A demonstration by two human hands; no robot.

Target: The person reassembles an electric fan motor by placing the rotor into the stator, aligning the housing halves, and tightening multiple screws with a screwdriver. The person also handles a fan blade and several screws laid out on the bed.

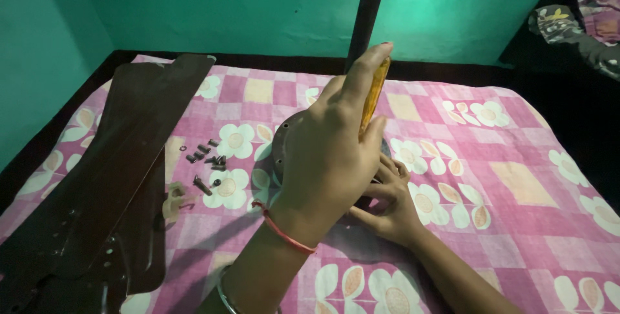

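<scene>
1. A pink bedsheet point(516, 185) with white flowers lies under both hands and covers the whole surface.
2. Dark brown fan blades point(110, 178) lie stacked, well to the left of the left hand; one more blade point(366, 10) stands up behind the hands, against the green wall point(258, 4).
3. The round grey fan motor point(281, 143) sits directly under the left hand, and the hand hides most of it.
4. The left hand point(326, 159) is raised over the motor. Its fingers are closed around the yellow handle of a screwdriver point(374, 91), with the index finger stretched along the handle. The screwdriver stands almost upright and its tip is hidden.
5. The right hand point(391, 207) rests on the sheet just beside the motor, fingers half bent toward it. I cannot tell if it holds something.
6. A small beige plastic part point(173, 199) lies between the blades and the left hand.
7. Several dark screws point(206, 159) lie scattered on the sheet, near the left of the motor.
</scene>
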